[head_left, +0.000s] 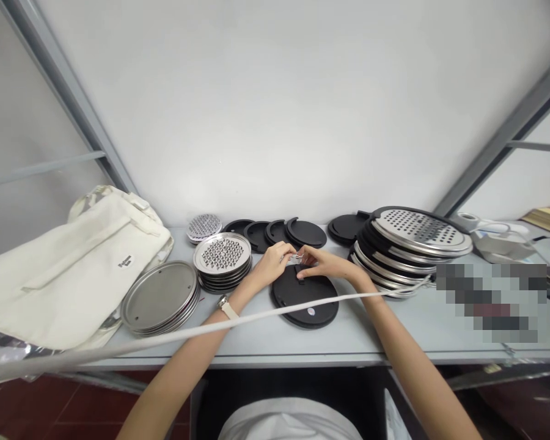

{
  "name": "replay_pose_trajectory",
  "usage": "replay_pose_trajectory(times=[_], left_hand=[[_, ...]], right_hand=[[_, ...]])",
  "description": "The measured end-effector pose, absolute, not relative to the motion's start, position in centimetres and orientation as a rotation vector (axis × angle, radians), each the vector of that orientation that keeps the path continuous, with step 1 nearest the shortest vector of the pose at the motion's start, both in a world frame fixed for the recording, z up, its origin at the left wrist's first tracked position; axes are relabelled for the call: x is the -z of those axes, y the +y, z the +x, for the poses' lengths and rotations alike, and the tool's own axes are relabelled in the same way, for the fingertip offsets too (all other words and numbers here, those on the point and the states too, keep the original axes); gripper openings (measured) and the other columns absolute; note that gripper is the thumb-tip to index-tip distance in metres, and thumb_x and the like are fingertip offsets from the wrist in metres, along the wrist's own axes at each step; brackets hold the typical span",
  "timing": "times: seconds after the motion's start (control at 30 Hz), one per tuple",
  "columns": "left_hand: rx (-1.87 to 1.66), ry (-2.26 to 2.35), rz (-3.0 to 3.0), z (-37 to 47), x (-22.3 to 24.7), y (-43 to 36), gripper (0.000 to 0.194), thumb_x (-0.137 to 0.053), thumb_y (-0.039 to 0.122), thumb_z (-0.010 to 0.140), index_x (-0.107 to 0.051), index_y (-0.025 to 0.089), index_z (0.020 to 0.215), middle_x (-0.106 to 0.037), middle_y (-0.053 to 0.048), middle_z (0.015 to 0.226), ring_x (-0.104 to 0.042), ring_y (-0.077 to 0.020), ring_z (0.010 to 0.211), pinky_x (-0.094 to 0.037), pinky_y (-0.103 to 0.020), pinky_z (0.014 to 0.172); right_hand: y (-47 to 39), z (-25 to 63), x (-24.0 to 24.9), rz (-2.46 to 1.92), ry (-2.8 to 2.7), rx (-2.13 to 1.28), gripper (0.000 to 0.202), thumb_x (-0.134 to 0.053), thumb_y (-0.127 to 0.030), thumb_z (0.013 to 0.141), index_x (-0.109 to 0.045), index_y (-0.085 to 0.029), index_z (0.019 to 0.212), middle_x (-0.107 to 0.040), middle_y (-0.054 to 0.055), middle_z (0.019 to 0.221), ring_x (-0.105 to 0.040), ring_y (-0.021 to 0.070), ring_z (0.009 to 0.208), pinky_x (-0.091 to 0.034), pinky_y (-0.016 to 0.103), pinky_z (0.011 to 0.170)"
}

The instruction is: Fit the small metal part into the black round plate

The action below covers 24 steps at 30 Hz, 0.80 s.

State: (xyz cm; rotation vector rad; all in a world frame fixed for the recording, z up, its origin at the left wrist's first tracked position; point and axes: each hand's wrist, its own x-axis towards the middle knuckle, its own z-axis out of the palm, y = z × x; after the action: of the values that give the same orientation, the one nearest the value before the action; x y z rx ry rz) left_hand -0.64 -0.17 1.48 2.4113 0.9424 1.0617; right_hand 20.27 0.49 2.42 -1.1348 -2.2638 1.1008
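Black disc [305,305], one: flat on the table [266,345], below both hands, its far edge partly covered by them; a small pale round mark near its front rim. Shiny piece [296,258], one: small, held between the hands over the disc's far edge; shape hard to make out behind the fingers. Left hand [276,263]: fingertips pinched together on the shiny piece; watch [228,307] at the wrist. Right hand [319,266]: fingers bent to the shiny piece, thumb apart and pointing down at the disc; whether it grips cannot be told.

White cord [187,333]: crosses in front of the left forearm and the disc, hiding a strip of each. To the left, bag [91,263], cut off by the frame; grey plates [160,296], stacked; grater discs [222,252], stacked, lower ones mostly hidden. Behind, black covers [306,233], overlapping in a row. To the right, large stack [419,229], perforated metal disc uppermost. Beyond it, a pixelated patch; contents unreadable.
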Motion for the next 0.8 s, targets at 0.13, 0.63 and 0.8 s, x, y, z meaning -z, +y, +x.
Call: replay_pose_trajectory(times=[0.13, 0.63, 0.8], left_hand=[[-1.083, 0.944, 2.41, -0.6, -1.4, -0.1, 0.017, -0.045, 0.009, 0.088, -0.06, 0.017, 0.091, -0.058, -0.002, 0.085, -0.056, -0.0132, 0.08, -0.044, -0.025, 0.076], [-1.136, 1.09, 2.425, -0.8, -1.2, 0.1, 0.022, -0.042, 0.002, 0.084, -0.059, 0.017, 0.087, -0.059, -0.003, 0.087, -0.058, -0.0141, 0.084, -0.045, -0.026, 0.079], [-1.078, 1.096, 2.445, -0.6, -1.2, -0.1, 0.018, -0.045, 0.005, 0.083, -0.058, 0.017, 0.087, -0.059, -0.003, 0.085, -0.058, -0.0138, 0.081, -0.046, -0.026, 0.077]], right_hand=[[0.6, 19.8, -1.9, -1.146, -2.266, -0.99, 0.052, -0.072, -0.054, 0.067, -0.049, -0.019, 0.098, -0.053, -0.001, 0.081, -0.049, 0.0141, 0.075, -0.041, 0.026, 0.067], [1.0, 19.5, -0.4, -1.393, -2.245, -0.875, 0.054, -0.066, -0.063, 0.07, -0.055, -0.018, 0.098, -0.062, 0.003, 0.081, -0.054, 0.0164, 0.072, -0.042, 0.027, 0.062], [0.4, 19.0, -1.1, -1.298, -2.236, -0.701, 0.051, -0.069, -0.058, 0.069, -0.056, -0.018, 0.098, -0.06, 0.004, 0.082, -0.054, 0.0178, 0.075, -0.045, 0.029, 0.066]])
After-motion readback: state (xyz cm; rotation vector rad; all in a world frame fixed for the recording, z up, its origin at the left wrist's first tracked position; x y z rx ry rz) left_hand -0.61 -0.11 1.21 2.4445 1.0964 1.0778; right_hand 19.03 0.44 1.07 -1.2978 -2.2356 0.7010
